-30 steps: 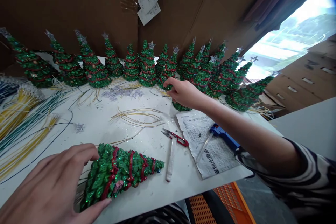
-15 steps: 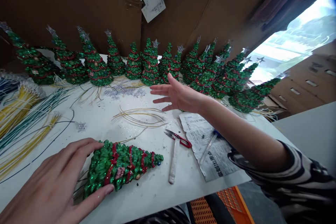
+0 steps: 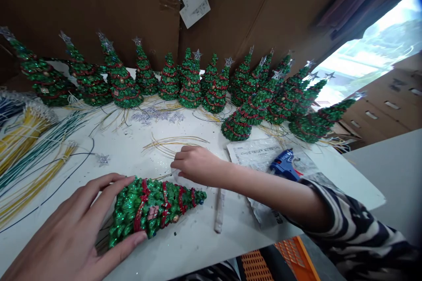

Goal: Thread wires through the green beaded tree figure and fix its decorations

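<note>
Gripping the wide end of a glittery Christmas tree (image 3: pixel 156 208) lying sideways on the white table (image 3: pixel 187 250) is the left hand (image 3: pixel 75 224); the right hand (image 3: pixel 194 164) curls beside yellow wires (image 3: pixel 171 141), contents unclear

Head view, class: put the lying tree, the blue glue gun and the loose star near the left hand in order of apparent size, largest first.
1. Lying tree
2. Blue glue gun, judged by the part that shows
3. Loose star
</note>
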Demonstrator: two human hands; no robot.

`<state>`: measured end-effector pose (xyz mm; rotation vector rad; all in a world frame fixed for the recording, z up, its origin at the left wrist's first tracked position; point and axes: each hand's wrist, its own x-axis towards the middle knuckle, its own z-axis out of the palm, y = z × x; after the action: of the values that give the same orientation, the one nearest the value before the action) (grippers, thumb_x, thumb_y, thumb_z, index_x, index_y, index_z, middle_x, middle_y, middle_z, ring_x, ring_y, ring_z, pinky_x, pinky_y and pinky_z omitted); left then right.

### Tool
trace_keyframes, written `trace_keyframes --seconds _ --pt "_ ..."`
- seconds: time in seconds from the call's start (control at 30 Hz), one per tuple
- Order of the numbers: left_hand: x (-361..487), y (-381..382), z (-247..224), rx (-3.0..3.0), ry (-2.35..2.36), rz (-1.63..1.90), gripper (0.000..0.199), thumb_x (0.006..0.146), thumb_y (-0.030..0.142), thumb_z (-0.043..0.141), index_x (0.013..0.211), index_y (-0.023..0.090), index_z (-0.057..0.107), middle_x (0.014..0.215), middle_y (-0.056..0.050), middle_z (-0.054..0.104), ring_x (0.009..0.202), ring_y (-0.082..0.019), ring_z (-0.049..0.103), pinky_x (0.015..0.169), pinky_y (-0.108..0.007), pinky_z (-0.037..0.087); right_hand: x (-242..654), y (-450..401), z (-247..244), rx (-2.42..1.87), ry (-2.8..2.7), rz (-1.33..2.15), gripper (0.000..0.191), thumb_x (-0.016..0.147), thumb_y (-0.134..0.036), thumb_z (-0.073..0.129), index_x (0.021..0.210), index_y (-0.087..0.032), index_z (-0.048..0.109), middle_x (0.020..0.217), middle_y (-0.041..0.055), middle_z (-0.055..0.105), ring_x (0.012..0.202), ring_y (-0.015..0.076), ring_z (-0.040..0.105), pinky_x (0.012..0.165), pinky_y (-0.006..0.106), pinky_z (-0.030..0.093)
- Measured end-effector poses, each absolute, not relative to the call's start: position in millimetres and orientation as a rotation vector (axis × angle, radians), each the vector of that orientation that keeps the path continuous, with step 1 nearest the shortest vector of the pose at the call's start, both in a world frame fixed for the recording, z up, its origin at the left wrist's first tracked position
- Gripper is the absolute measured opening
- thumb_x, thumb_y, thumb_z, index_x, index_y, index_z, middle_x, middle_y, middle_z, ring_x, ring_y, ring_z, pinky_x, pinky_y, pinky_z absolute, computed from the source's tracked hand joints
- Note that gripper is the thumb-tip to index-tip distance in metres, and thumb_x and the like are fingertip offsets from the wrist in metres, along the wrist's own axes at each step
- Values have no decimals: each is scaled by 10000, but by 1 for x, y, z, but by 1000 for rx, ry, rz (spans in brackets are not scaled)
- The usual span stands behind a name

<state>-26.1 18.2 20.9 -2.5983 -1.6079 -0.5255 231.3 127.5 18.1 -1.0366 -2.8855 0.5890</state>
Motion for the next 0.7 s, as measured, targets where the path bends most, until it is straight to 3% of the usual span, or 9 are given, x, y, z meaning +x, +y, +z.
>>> trace_keyframes --seconds 0.2,0.3,0.43,0.57,0.7 --pt "-26 15 21 -2627 -1573 -524 611 906 559 502 1444 313 346 1335 -93 523 1144 -310 611 936 -455 498 229 128 9 -991 -3061 220 108 953 -249 625 945 -145 653 984 25 675 952 173 655 852 376 557" --pt "-24 16 24 -2614 -1584 -512 573 931 570 467 1424 298 361 1360 -111 502 1179 -331 580 968 -485 476 234 129 9 -1018 -3013 143 93 945 -140 561 916 -139 649 945 49 675 942 192 623 816 354 518" --pt "-18 17 31 -2587 -1628 -547 558 963 574 407 1430 272 359 1417 -142 470 1240 -369 530 1021 -539 439 248 130 22 -1145 -2840 116 147 902 -80 515 923 -133 651 1050 140 693 926 230 581 760 347 436" --pt "-6 20 38 -2455 -1588 -688 514 964 486 449 1425 263 398 1439 -148 506 1298 -392 518 1083 -624 383 260 116 51 -1194 -2660 185 182 946 -100 476 897 -162 641 845 60 711 720 160 592 719 311 421" --pt "19 19 50 -2338 -1391 -736 478 955 364 493 1422 308 405 1367 -111 598 1327 -404 519 1110 -749 250 262 78 83 -1045 -2499 262 215 1014 -198 425 939 -202 627 868 37 706 787 145 643 751 281 477"
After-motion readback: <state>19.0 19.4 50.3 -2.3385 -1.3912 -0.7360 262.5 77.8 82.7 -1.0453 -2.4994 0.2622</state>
